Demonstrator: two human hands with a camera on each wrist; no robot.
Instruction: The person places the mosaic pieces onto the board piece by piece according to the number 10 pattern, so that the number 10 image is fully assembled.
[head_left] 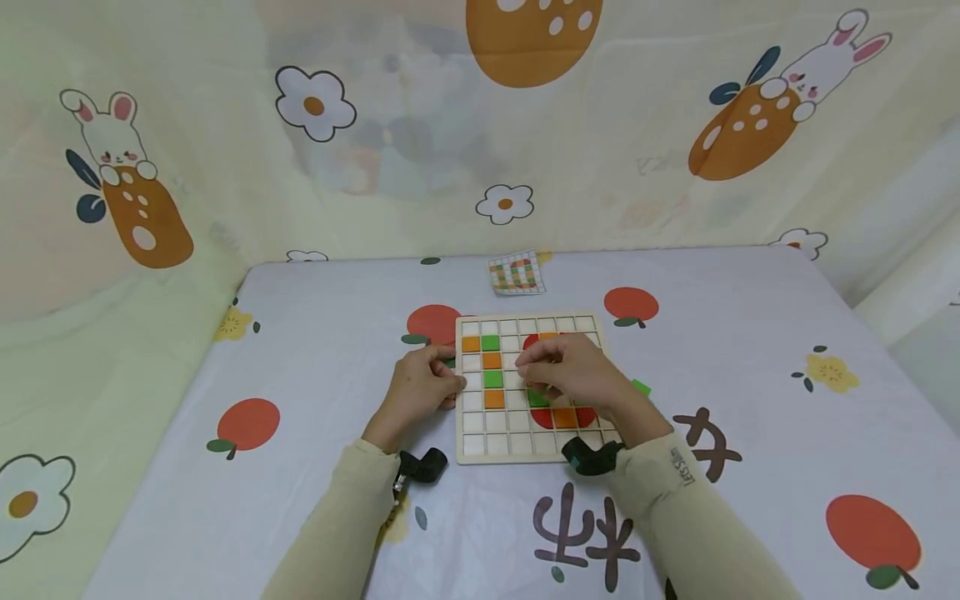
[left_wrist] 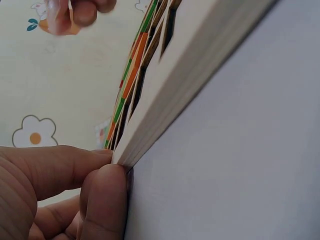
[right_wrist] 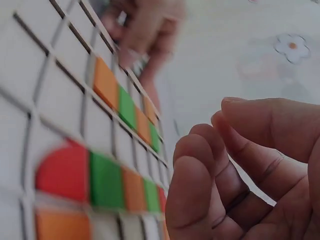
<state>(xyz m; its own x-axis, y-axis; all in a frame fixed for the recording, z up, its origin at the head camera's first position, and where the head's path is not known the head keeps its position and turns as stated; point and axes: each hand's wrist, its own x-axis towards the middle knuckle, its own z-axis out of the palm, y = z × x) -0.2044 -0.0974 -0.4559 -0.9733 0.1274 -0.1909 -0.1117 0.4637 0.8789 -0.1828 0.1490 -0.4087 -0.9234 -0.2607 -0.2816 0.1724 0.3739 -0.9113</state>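
A square wooden grid board [head_left: 472,450] lies on the table with orange and green square tiles and red rounded tiles set in its cells. My left hand [head_left: 422,383] is at its left edge, and in the left wrist view the thumb [left_wrist: 106,200] and forefinger pinch the board's rim. Over the board's right half hovers my right hand [head_left: 573,371], its fingers bent loosely. Between its fingertips [right_wrist: 188,185] and thumb nothing shows in the right wrist view. A column of orange and green tiles [head_left: 492,379] stands left of it; the right hand covers some of the other tiles.
A small printed card [head_left: 516,273] with a coloured grid pattern lies behind the board. A loose green piece [head_left: 641,387] sits by the board's right side. A patterned cloth [head_left: 405,167] hangs behind the table. Both wrists carry small black cameras [head_left: 592,457].
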